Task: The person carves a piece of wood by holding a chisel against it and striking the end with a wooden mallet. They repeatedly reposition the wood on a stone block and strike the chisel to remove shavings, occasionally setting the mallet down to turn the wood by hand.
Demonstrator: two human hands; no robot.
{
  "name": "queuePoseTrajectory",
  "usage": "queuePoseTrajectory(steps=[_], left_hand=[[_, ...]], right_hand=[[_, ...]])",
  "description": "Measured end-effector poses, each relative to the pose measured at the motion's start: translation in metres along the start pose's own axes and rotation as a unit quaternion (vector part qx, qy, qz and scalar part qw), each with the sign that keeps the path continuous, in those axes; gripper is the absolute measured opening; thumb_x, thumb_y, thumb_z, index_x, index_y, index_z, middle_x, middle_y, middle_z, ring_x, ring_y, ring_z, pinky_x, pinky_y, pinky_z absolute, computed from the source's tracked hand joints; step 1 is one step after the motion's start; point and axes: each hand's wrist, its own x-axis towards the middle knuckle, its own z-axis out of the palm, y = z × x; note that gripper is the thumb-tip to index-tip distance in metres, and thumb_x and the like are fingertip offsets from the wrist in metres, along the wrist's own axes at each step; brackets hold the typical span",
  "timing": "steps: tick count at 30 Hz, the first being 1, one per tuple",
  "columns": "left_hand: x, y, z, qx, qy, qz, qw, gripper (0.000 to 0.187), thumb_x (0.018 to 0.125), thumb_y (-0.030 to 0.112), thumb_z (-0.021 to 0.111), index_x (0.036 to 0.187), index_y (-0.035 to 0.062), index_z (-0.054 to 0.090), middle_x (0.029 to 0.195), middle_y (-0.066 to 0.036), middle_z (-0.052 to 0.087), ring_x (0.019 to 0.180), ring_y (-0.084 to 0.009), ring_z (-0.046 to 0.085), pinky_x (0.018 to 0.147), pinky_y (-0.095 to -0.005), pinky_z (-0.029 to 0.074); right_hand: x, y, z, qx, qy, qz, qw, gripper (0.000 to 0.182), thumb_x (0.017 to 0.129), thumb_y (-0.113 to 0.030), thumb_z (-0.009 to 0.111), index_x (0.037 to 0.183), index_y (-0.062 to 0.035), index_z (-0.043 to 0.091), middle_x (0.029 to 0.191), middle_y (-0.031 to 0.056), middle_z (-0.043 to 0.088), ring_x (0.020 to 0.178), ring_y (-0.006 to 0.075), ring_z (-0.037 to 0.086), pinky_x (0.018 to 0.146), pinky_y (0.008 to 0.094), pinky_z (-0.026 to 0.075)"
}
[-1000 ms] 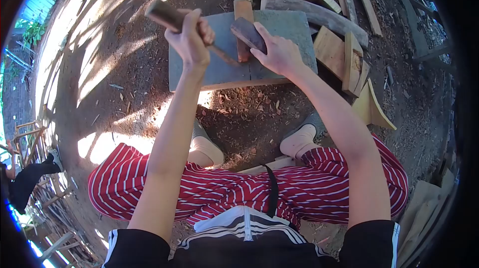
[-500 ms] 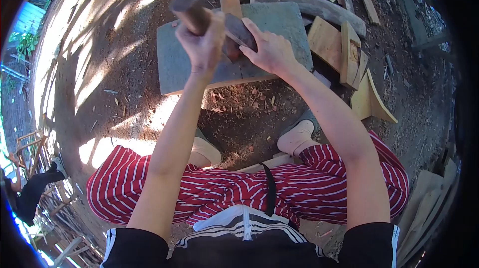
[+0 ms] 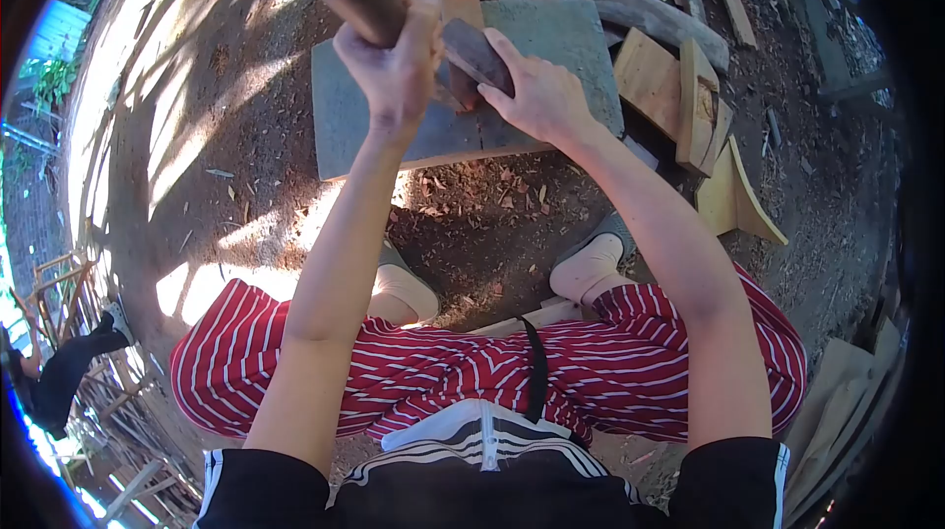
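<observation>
My left hand (image 3: 394, 76) is wrapped round a thick round wooden handle (image 3: 362, 2), its butt end tilted up toward me. The far end of that tool is hidden behind the hand. My right hand (image 3: 536, 96) grips a dark brown wood block (image 3: 476, 55), thumb and forefinger along its side. The block stands tilted over a grey-green board (image 3: 551, 32), close beside my left fist. Reddish-brown wood (image 3: 461, 86) shows just under the block. A tan wood piece (image 3: 461, 3) lies at the board's far edge.
Offcuts, including a square wood block (image 3: 650, 81) and a curved yellowish piece (image 3: 738, 196), lie right of the board. A long weathered beam (image 3: 615, 9) curves behind it. Chips litter the dirt floor (image 3: 482, 199). At far left, a person (image 3: 69, 376) in dark clothes is partly visible.
My left hand and the handle have shifted slightly up and to the left, away from the block. My right hand still grips the block in nearly the same place.
</observation>
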Motion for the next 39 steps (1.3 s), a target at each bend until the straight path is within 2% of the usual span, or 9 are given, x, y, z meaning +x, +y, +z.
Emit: queuePoseTrajectory(steps=[14, 19, 22, 24, 26, 29, 32, 37, 39], left_hand=[[0.001, -0.017, -0.004, 0.039, 0.014, 0.012, 0.999, 0.013, 0.084, 0.004, 0.065, 0.08, 0.0025, 0.052, 0.056, -0.004, 0.05, 0.041, -0.0085, 0.044, 0.039, -0.0242, 0.034], [-0.003, -0.029, -0.005, 0.071, 0.006, 0.042, 0.997, 0.012, 0.082, 0.002, 0.065, 0.08, 0.0027, 0.053, 0.058, -0.003, 0.052, 0.043, -0.0075, 0.046, 0.039, -0.0238, 0.035], [-0.008, -0.034, -0.007, 0.092, 0.02, 0.046, 0.995, 0.01, 0.081, 0.001, 0.064, 0.081, 0.0022, 0.054, 0.06, -0.002, 0.054, 0.045, -0.0075, 0.048, 0.041, -0.0234, 0.038], [-0.007, -0.031, -0.003, 0.114, 0.003, 0.073, 0.991, 0.009, 0.08, 0.0, 0.064, 0.082, 0.0021, 0.055, 0.062, -0.002, 0.055, 0.048, -0.007, 0.05, 0.044, -0.0221, 0.04], [-0.008, -0.031, -0.002, 0.107, 0.005, 0.048, 0.993, 0.013, 0.077, 0.005, 0.069, 0.077, 0.0021, 0.056, 0.064, -0.001, 0.057, 0.054, -0.0064, 0.051, 0.05, -0.0234, 0.042], [-0.015, -0.038, -0.001, 0.113, 0.047, 0.104, 0.987, 0.019, 0.075, 0.011, 0.073, 0.075, 0.0017, 0.057, 0.068, -0.001, 0.06, 0.062, -0.0061, 0.052, 0.057, -0.0247, 0.044], [-0.004, -0.032, -0.001, 0.092, 0.051, 0.144, 0.984, 0.019, 0.075, 0.012, 0.073, 0.079, 0.0007, 0.058, 0.07, -0.002, 0.062, 0.063, -0.0068, 0.053, 0.059, -0.0251, 0.045], [-0.013, -0.017, 0.01, 0.027, 0.064, 0.041, 0.997, 0.022, 0.073, 0.013, 0.074, 0.083, -0.0016, 0.06, 0.073, -0.001, 0.064, 0.069, -0.0063, 0.055, 0.063, -0.0255, 0.046], [-0.005, -0.04, -0.003, 0.191, 0.052, 0.146, 0.969, 0.023, 0.074, 0.016, 0.073, 0.078, -0.001, 0.059, 0.073, -0.002, 0.063, 0.068, -0.0056, 0.053, 0.061, -0.0249, 0.044]], right_hand=[[0.001, -0.006, -0.003, 0.005, 0.004, 0.01, 1.0, 0.07, 0.087, -0.046, 0.061, 0.147, -0.0243, 0.031, 0.095, 0.0231, 0.068, 0.087, 0.0465, 0.065, 0.078, 0.054, 0.052], [0.026, 0.009, -0.014, 0.155, 0.01, 0.023, 0.988, 0.068, 0.085, -0.049, 0.064, 0.137, -0.0106, 0.045, 0.107, 0.0213, 0.066, 0.098, 0.0332, 0.066, 0.086, 0.0448, 0.052], [0.048, -0.015, -0.084, 0.27, 0.168, -0.073, 0.945, 0.069, 0.081, -0.043, 0.065, 0.138, -0.0072, 0.046, 0.095, 0.0175, 0.071, 0.076, 0.0305, 0.071, 0.075, 0.043, 0.056], [0.034, -0.036, -0.166, 0.18, 0.104, -0.062, 0.976, 0.046, 0.086, -0.036, 0.066, 0.117, -0.002, 0.058, 0.08, 0.0098, 0.068, 0.072, 0.0194, 0.066, 0.065, 0.0319, 0.052], [-0.01, -0.105, -0.223, 0.371, 0.144, -0.266, 0.878, 0.063, 0.093, -0.034, 0.059, 0.136, 0.0068, 0.037, 0.108, 0.0204, 0.061, 0.078, 0.0214, 0.063, 0.066, 0.0336, 0.053], [-0.017, -0.11, -0.185, 0.175, 0.094, -0.223, 0.954, 0.042, 0.088, -0.035, 0.066, 0.113, -0.0019, 0.063, 0.068, 0.0052, 0.065, 0.059, 0.0151, 0.063, 0.058, 0.0303, 0.051], [-0.015, -0.102, -0.178, 0.025, 0.155, -0.244, 0.957, 0.048, 0.085, -0.036, 0.064, 0.118, -0.0014, 0.06, 0.071, 0.0124, 0.07, 0.063, 0.0222, 0.071, 0.065, 0.0367, 0.059], [-0.026, -0.111, -0.196, 0.167, 0.06, -0.18, 0.968, 0.051, 0.085, -0.034, 0.063, 0.127, -0.0057, 0.057, 0.074, 0.0175, 0.069, 0.069, 0.0313, 0.071, 0.068, 0.0431, 0.059], [-0.026, -0.102, -0.163, 0.015, 0.165, -0.228, 0.96, 0.05, 0.086, -0.034, 0.063, 0.126, -0.0058, 0.056, 0.076, 0.017, 0.07, 0.067, 0.0289, 0.071, 0.067, 0.0416, 0.059]])
